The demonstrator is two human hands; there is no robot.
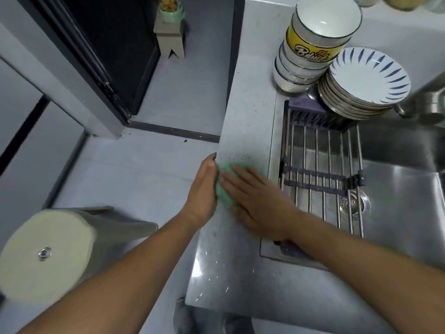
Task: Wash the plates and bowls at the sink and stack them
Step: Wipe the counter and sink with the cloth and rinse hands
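— wiping the counter point(243, 131) left of the sink point(397, 201), that's the step i'm on. my right hand point(260, 201) lies flat, fingers spread, pressing a green cloth point(225, 186) onto the stone. my left hand point(203, 189) stands on edge at the counter's lip, open, touching the cloth, cupped as if to catch crumbs.

— and the dishes?

— bowls point(313, 47) stacked at the sink's far left corner, a yellow-banded one among them. plates point(361, 90) stacked just beside them, nearer the tap point(423, 97), blue-streaked one on top, resting partly on the far end of the rack point(320, 169) that spans the sink's left side. neither hand is on them. the sink itself looks bare of dishes, only the drain point(354, 203) showing under the rack.

— so washing is done?

— i'd judge so, both stacks look tidy, though i can't tell from here whether they're clean or wet. dark specks on the counter beyond the cloth suggest the wipe isn't finished.

— next?

— likely push the cloth toward the far specks, sweeping them to my left palm or into the sink, keeping clear of the bowl stack, which leans a little.
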